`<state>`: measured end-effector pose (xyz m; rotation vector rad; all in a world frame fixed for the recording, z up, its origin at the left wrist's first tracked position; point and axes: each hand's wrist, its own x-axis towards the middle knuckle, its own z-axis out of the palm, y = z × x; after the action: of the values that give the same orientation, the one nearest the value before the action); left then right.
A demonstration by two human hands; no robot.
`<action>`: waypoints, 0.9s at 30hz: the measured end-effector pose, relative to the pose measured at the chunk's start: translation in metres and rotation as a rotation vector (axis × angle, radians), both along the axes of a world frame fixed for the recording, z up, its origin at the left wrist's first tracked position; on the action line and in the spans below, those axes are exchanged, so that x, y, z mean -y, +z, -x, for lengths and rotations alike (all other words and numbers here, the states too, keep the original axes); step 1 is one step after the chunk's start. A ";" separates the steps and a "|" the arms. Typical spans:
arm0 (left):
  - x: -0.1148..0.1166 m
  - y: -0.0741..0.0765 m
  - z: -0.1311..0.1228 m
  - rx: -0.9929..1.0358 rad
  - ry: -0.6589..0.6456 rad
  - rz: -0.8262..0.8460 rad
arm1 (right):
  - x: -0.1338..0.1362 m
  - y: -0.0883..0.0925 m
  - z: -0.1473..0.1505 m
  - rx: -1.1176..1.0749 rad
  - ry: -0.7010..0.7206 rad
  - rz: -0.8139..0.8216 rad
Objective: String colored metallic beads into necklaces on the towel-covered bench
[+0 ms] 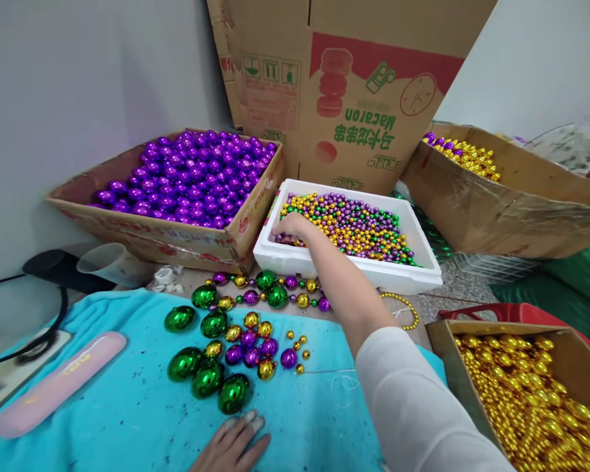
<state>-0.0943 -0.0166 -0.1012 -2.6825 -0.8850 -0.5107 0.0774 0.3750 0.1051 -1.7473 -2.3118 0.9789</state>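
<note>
My right hand (pixel 296 228) reaches into a white foam box (pixel 344 267) at its left end. Its fingers curl down at the small purple, gold and green beads (pixel 344 223); what they pinch, if anything, is hidden. At the bottom, my left hand (pixel 233 442) lies on the turquoise cloth (pixel 142 387) with fingers stretched out and nothing in them. Just beyond it are large green balls (pixel 233 393), purple balls (pixel 252 356), gold balls (pixel 266 368) and several tiny gold beads (pixel 299 368). A needle-like line (pixel 324 372) with clear thread (pixel 344 390) lies to their right.
Bead strands (pixel 250 297) lie before the foam box. A carton of purple balls (pixel 236 252) stands left, a carton of gold beads (pixel 455 387) right, another carton (pixel 501 210) behind. A pink case (pixel 61 387) and a plastic cup (pixel 111 262) are at left.
</note>
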 end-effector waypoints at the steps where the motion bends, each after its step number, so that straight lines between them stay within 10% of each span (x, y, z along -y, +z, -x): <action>1: 0.002 -0.001 0.000 0.017 0.017 0.035 | 0.006 0.006 -0.009 -0.075 0.013 0.024; 7: 0.008 0.010 -0.004 0.033 0.041 0.248 | 0.091 0.009 -0.066 -0.562 0.082 0.325; 15: 0.009 0.014 -0.005 0.028 0.068 0.510 | 0.216 -0.099 -0.109 -0.131 -0.021 0.317; 19: 0.011 0.014 -0.005 0.021 0.074 0.464 | 0.237 -0.127 -0.107 -0.081 -0.091 0.171; 27: 0.010 0.013 -0.005 0.001 0.093 0.513 | 0.246 -0.124 -0.104 -0.006 -0.088 0.161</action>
<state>-0.0894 -0.0267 -0.0884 -3.0646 -1.2824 -0.2917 0.1815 0.1286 -0.0190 -1.8835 -2.1857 1.1819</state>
